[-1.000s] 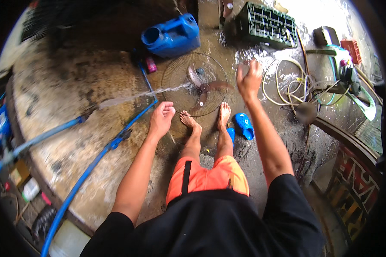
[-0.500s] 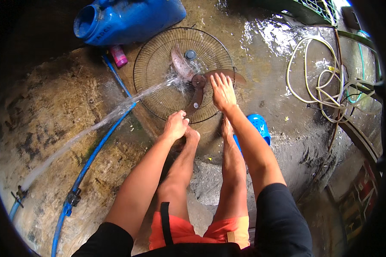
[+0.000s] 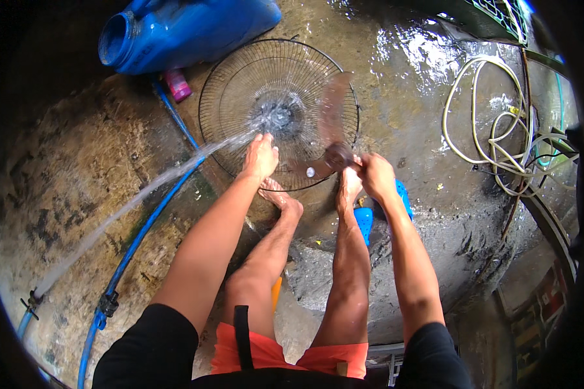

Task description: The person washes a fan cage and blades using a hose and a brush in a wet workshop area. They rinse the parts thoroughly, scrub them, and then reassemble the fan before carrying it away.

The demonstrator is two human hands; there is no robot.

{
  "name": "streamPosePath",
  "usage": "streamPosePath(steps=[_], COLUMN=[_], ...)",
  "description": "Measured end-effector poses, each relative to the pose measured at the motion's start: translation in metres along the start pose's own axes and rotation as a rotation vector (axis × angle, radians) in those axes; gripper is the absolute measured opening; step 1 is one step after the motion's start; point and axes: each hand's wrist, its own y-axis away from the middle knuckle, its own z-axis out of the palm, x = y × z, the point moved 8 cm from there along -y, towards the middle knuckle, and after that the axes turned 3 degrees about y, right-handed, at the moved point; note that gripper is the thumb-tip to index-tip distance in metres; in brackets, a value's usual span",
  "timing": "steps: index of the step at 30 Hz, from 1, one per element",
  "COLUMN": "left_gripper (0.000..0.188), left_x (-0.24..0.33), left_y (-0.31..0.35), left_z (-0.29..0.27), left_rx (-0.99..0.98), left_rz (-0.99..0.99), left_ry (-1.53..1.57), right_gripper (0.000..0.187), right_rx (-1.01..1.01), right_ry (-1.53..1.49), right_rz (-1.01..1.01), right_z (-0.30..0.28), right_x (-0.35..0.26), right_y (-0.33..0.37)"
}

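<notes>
A round black wire fan grille (image 3: 230, 84) lies on the wet ground before me. My right hand (image 3: 376, 174) has its fingers closed on a brown fan blade (image 3: 334, 107), near the hub at the grille's near right edge. The blade is slightly smeared by motion. Over the near part of the grille is my left hand (image 3: 261, 157), fingers stretched forward and holding nothing, just beside the jet of water (image 3: 175, 172). The jet comes in from the left and splashes at the middle of the grille.
A large blue jug (image 3: 188, 35) lies on its side at the far left, near a pink bottle (image 3: 177, 85). A blue hose (image 3: 139, 223) runs along the left. Pale coiled hose (image 3: 477, 65) lies at right. Blue clogs (image 3: 363, 223) sit by my right foot.
My right hand has gone from resting flat on the blade to gripping it, and the blade has moved right and nearer. My left hand has moved forward over the grille.
</notes>
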Motion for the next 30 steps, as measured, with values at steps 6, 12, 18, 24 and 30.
streamPosePath(steps=[6,12,18,24,30], left_gripper=[0.053,0.069,0.054,0.065,0.041], left_x=[0.014,-0.009,0.038,0.09,0.052], left_y=[-0.077,-0.11,-0.103,-0.101,-0.122], left_z=[0.039,0.078,0.097,0.143,0.138], left_rx=[0.04,0.198,0.139,0.082,0.034], left_rz=[-0.025,-0.13,0.096,0.175,0.031], left_ry=[-0.098,-0.248,-0.03,-0.084,-0.05], right_gripper=[0.011,0.032,0.026,0.038,0.061], right_rx=[0.005,0.243,0.416,0.34,0.264], right_ry=[-0.629,-1.183,-1.621,-1.66,-1.739], right_rz=[0.307,0.317,0.363,0.195,0.204], right_z=[-0.064,-0.064,-0.047,-0.071,-0.012], right_x=[0.085,0.129,0.138,0.116,0.096], right_y=[0.095,0.133,0.138,0.112,0.033])
